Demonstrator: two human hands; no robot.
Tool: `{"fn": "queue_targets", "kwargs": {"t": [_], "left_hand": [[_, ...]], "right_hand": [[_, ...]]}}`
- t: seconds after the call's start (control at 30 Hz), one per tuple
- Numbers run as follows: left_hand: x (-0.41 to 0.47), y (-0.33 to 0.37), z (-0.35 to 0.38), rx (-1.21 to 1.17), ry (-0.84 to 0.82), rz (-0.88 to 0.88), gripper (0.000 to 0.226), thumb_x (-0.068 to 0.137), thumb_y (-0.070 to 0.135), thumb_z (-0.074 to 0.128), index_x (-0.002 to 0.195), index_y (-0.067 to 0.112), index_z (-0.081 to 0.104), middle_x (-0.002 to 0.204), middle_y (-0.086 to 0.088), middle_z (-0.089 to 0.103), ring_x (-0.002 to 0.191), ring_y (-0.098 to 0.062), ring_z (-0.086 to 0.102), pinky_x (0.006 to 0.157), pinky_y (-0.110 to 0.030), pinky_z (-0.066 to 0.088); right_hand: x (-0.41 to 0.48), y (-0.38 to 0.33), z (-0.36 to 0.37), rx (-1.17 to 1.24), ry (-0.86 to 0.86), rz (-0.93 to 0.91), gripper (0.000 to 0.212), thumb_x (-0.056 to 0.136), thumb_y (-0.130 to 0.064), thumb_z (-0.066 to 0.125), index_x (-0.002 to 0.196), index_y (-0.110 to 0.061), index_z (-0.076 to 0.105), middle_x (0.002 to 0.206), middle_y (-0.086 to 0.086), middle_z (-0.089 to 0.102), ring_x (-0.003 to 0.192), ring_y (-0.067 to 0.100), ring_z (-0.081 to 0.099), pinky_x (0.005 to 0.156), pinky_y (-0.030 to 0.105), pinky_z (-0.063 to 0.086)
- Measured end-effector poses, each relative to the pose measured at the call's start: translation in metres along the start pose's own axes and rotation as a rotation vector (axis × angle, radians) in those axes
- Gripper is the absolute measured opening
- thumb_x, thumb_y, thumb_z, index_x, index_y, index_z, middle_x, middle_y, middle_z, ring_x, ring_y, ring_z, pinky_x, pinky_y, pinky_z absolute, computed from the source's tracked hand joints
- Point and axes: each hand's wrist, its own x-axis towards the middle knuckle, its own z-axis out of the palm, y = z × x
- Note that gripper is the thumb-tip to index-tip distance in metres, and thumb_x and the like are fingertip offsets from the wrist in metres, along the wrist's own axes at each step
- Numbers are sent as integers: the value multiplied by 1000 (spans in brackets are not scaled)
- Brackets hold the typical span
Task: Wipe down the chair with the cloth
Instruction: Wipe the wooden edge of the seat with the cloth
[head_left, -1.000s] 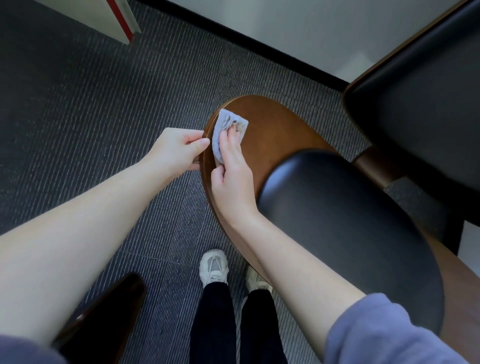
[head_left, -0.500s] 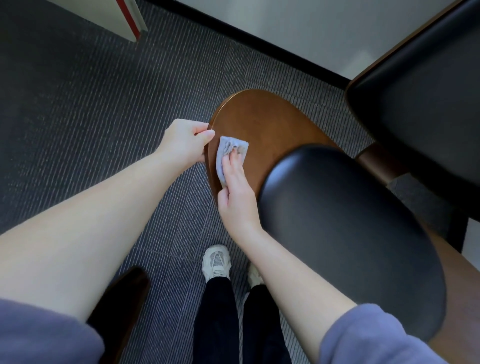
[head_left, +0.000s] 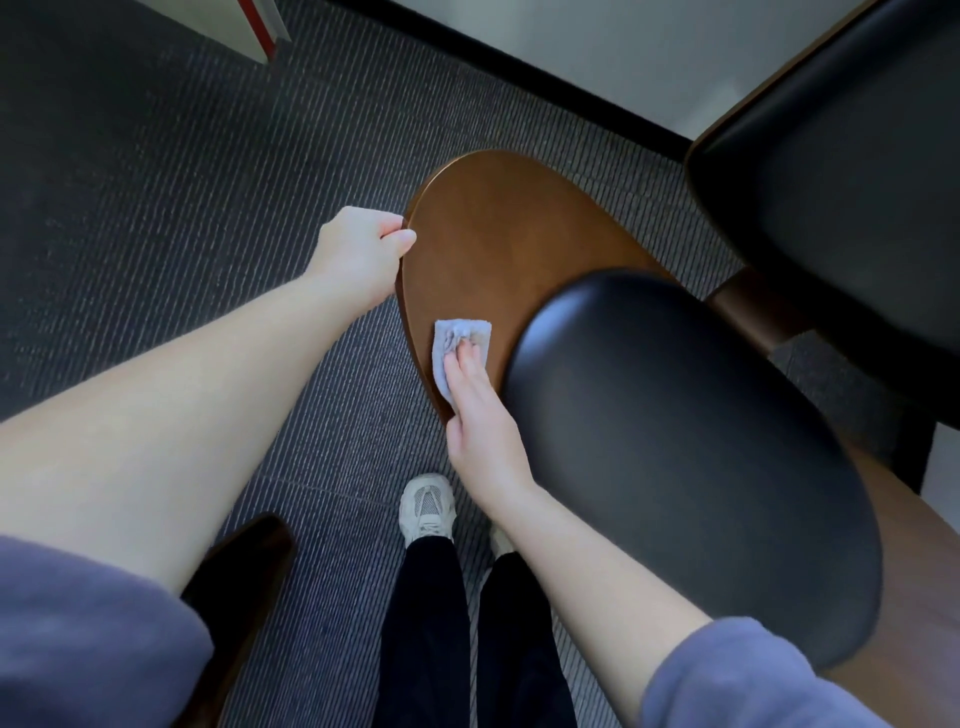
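Observation:
The chair (head_left: 498, 234) has a rounded brown wooden panel with a black padded cushion (head_left: 691, 447) lying over its near part. A small pale grey cloth (head_left: 451, 340) lies flat on the wood near the panel's left edge, just beside the cushion. My right hand (head_left: 480, 426) presses down on the cloth with its fingers flat. My left hand (head_left: 361, 249) grips the panel's left rim, thumb on top.
A second black padded chair part (head_left: 841, 171) with a wooden frame stands at the upper right. Dark striped carpet (head_left: 156, 208) covers the floor. My legs and a pale shoe (head_left: 427, 506) are below. A dark wooden piece (head_left: 236, 582) sits at the lower left, a white wall at the top.
My right hand has drawn the cloth down the wooden panel toward me, from near its far tip to beside the cushion. My left hand keeps its hold on the rim.

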Motion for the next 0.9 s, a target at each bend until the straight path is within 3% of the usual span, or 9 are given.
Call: {"fn": "queue_targets", "kwargs": {"t": [0.17, 0.3, 0.4, 0.53, 0.67, 0.9], "left_hand": [[-5, 4, 2, 126, 71, 44, 31, 99, 23, 48, 87, 0, 64, 89, -19, 69, 87, -35, 68, 80, -52, 57], [-6, 4, 4, 175, 88, 70, 32, 100, 22, 46, 85, -2, 61, 88, -20, 67, 85, -36, 67, 77, -53, 57], [-6, 6, 4, 190, 89, 65, 32, 100, 20, 46, 81, -3, 57, 86, -22, 65, 84, -37, 67, 77, -52, 57], [-9, 11, 5, 223, 103, 64, 33, 102, 18, 45, 74, 2, 52, 77, -16, 60, 82, -38, 65, 77, -51, 55], [-10, 11, 8, 269, 125, 69, 33, 101, 17, 44, 74, 2, 51, 73, -14, 55, 72, -35, 59, 72, -46, 51], [-9, 9, 10, 245, 142, 62, 32, 101, 19, 45, 82, -4, 55, 75, -14, 55, 68, -29, 53, 65, -42, 48]], "right_hand": [[-48, 23, 10, -50, -110, -1, 78, 74, 22, 50, 148, 3, 33, 159, 15, 21, 148, 25, 18, 117, 11, 2], [-3, 3, -2, -41, -27, -53, 73, 75, 20, 45, 146, 8, 33, 157, 22, 25, 147, 27, 17, 117, 17, 8], [34, -8, -11, -17, 60, -45, 72, 79, 20, 41, 148, 4, 30, 159, 18, 22, 149, 26, 15, 113, 10, 7], [20, -7, -11, -42, 28, -72, 72, 77, 21, 45, 147, 6, 33, 158, 21, 25, 148, 30, 20, 115, 17, 12], [-26, 20, 4, -86, -84, -94, 77, 73, 22, 48, 147, 7, 32, 158, 21, 23, 148, 26, 17, 117, 11, 0], [-50, 44, 7, -210, -182, -40, 78, 74, 20, 50, 148, 5, 30, 159, 18, 22, 148, 24, 16, 115, 10, -4]]}}
